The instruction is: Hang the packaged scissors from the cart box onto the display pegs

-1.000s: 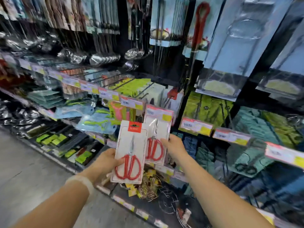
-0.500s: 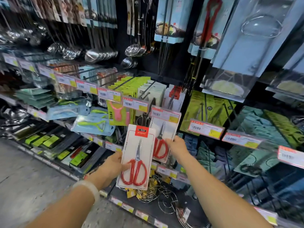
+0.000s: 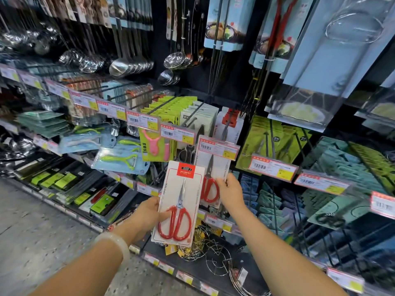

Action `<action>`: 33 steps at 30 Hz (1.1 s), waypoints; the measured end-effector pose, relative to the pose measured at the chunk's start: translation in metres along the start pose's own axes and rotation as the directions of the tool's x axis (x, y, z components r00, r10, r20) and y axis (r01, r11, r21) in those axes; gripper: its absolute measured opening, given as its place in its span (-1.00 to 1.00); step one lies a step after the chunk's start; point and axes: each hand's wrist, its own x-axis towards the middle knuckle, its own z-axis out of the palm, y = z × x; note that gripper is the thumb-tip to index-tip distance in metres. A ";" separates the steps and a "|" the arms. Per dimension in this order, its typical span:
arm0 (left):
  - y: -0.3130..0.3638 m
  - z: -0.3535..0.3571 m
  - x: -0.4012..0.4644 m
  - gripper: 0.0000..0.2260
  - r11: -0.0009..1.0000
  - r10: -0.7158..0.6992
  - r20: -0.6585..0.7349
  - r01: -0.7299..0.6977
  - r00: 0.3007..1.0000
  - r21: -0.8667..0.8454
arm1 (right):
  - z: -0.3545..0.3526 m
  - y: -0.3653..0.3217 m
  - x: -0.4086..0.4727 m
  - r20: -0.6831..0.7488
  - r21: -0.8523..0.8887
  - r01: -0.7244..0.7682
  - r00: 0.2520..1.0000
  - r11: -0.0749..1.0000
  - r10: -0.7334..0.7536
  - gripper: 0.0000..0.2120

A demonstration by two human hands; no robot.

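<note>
**Hanging the right pack, left one waiting**

Lifting both packs has brought them up to the peg row. My right hand [image 3: 232, 192] pinches the rear scissors pack [image 3: 210, 178], its top now tucked behind the price tag [image 3: 218, 148] at 12 o'clock. My left hand [image 3: 149, 214] grips the front scissors pack [image 3: 178, 202]. Pink peeler [image 3: 155, 144] crowds in at 10 o'clock.

Single head-worn wide-angle view, angled forward and down, close to the pegboard display [image 3: 213, 99]; forearms enter from the bottom edge, floor [image 3: 32, 231] lower left.
</note>
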 end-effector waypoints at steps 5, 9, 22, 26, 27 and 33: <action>0.003 -0.002 0.001 -0.72 1.000 -0.006 0.014 0.006 1.000 -0.029 | 0.007 0.001 0.011 -0.009 0.070 -0.047 0.999 0.996 0.047 -0.80; 0.003 -0.004 0.003 -0.71 1.000 -0.002 0.033 0.003 0.999 -0.021 | 0.012 0.007 0.007 -0.011 0.123 -0.065 0.998 0.990 0.067 -0.79; 0.003 -0.005 0.008 -0.78 1.000 0.030 0.075 -0.029 0.997 -0.006 | 0.001 -0.001 0.001 0.107 -0.036 -0.273 0.955 0.961 0.276 -0.50; 0.007 0.005 0.012 -0.83 0.999 0.045 0.097 -0.046 0.994 0.015 | 0.006 -0.002 -0.036 0.468 0.146 -0.299 0.861 0.943 0.200 -0.69; 0.009 0.009 0.013 -0.84 0.998 0.052 0.100 -0.055 0.994 0.032 | 0.008 0.000 -0.040 0.469 0.142 -0.270 0.866 0.952 0.175 -0.71; 0.025 0.035 0.016 -0.72 0.960 0.193 -0.039 -0.181 0.980 0.216 | 0.002 0.003 -0.035 0.240 0.130 -0.140 0.965 0.982 0.106 -0.80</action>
